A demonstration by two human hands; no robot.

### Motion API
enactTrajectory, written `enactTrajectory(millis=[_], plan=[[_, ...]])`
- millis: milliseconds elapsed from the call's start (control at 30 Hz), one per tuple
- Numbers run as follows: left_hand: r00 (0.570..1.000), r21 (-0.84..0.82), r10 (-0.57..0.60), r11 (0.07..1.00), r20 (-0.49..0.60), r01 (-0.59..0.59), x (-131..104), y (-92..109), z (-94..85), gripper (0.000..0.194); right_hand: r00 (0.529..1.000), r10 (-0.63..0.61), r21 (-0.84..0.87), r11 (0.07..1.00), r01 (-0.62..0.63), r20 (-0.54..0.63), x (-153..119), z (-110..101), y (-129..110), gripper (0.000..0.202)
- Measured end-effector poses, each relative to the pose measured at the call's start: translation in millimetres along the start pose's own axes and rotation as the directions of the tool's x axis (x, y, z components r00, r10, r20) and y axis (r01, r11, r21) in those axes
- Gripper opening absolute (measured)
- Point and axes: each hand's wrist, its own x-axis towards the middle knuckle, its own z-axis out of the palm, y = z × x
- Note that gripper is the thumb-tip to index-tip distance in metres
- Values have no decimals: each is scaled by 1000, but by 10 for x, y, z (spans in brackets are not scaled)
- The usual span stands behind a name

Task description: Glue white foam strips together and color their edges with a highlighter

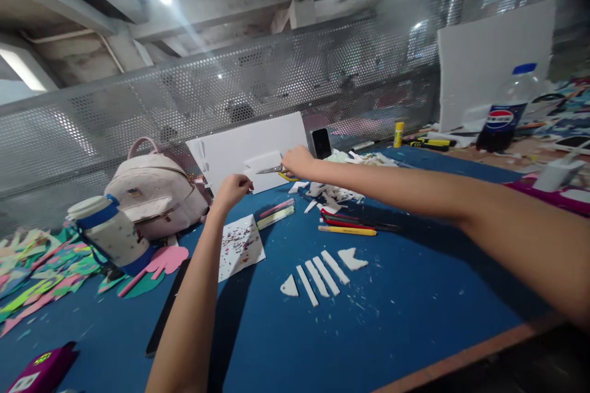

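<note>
My right hand [298, 161] is closed around the handles of a pair of scissors [271, 169], whose blades point left in front of a white board [253, 141] leaning on the mesh. To the left, my left hand [236, 186] has its fingers curled together; whatever it may hold is too small to name. White foam pieces lie on the blue table [396, 319]: a rounded triangle [290, 286], several narrow strips [319, 277] and a notched piece [353, 259], arranged like a fish skeleton.
Markers [276, 216], a yellow pen [347, 230], red cutters [341, 218] and white scraps [329, 193] lie mid-table. A speckled paper [240, 247], bottle [110, 233], backpack [154, 187] and coloured scraps [41, 264] are left. A phone [321, 143], glue stick [399, 134] and soda bottle [504, 112] stand behind.
</note>
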Motion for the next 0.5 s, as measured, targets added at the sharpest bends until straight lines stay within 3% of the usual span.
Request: enactTrajectory(millis=[133,300,400,500], plan=[[1000,-84,-28,996,13,29,-22,-16,43,30,994,60,73,995,-66,87,49,260,-19,35],[996,-203,-74,976,49,82,-67,-39,93,31,993,25,293,954,-57,111,138,548,-95,36],[992,-244,-97,963,81,115,-80,-20,102,32,999,-12,490,872,-16,53,181,552,-88,36],[988,-259,-104,957,112,130,-79,75,80,32,998,-62,702,709,65,-30,157,435,-98,36]])
